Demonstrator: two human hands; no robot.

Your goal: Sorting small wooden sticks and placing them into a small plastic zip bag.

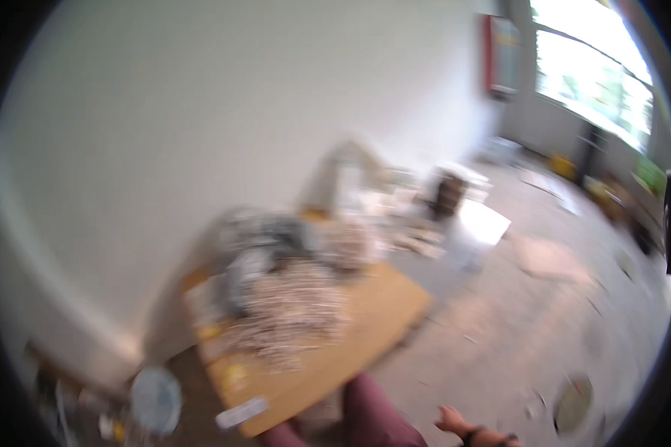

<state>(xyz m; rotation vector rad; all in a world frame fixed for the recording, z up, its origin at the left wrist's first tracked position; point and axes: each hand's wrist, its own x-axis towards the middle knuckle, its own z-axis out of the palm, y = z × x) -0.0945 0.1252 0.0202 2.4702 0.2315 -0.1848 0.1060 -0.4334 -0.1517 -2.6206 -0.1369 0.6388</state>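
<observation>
Motion blur softens everything. The right hand [449,419], with a dark band at its wrist, is at 5 o'clock, over the concrete floor [455,350] and just beside the maroon-trousered legs [376,413]; I cannot tell how far its fingers are open, and nothing shows in its grip. The left hand is out of view, so its state cannot be told. A light wooden table [384,302] stands at 6 o'clock, well apart from the right hand, bearing a loose heap of short beige pieces [298,305] toward 7 o'clock. Grey plastic sheeting [250,272] lies against the heap at 8 o'clock. A white strip [242,412] is on the table's edge at 7 o'clock, and a window [593,82] glares at 2 o'clock.
</observation>
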